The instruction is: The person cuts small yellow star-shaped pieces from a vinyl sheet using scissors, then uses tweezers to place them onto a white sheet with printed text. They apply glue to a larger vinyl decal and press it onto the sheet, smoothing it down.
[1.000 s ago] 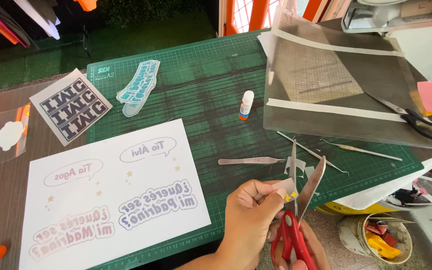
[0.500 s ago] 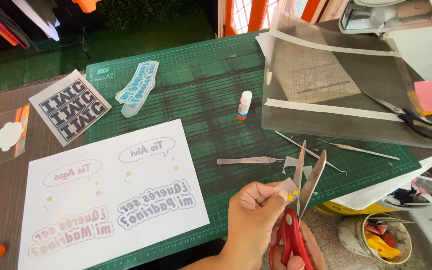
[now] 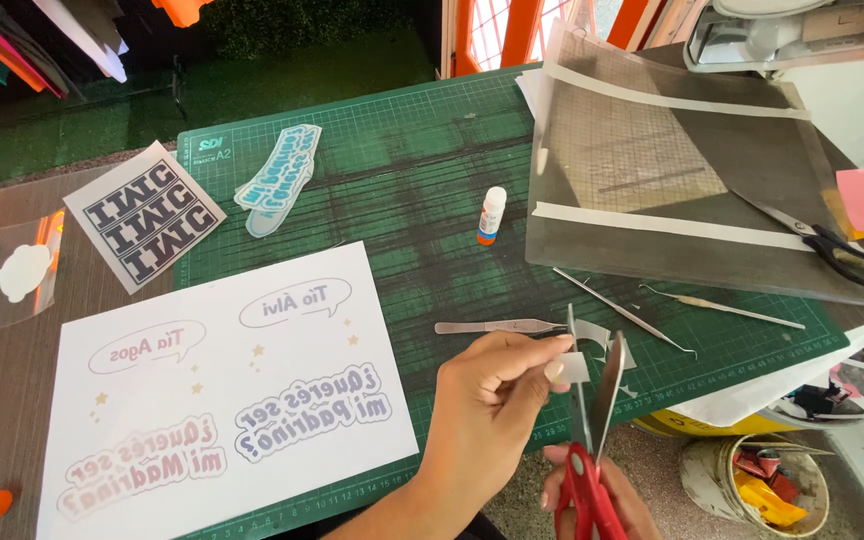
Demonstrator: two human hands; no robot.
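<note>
Green cutting mat (image 3: 402,190) covers a cluttered craft table, a printed sheet (image 3: 222,400) lying at its near edge. Over that edge, the person's left hand (image 3: 492,400) pinches a small paper scrap (image 3: 574,367) between thumb and fingertips, while the right hand (image 3: 602,495) grips red-handled scissors (image 3: 592,440), blades parted around the scrap. Thin and floppy, the scrap looks best held close to the cut line.

Bare green cutting mat (image 3: 402,190) in the middle gives easy passage; glue stick (image 3: 491,215) stands there, tweezers (image 3: 497,327) and two picks (image 3: 624,312) lie nearer, printed sheet (image 3: 222,390) covers the left.
</note>
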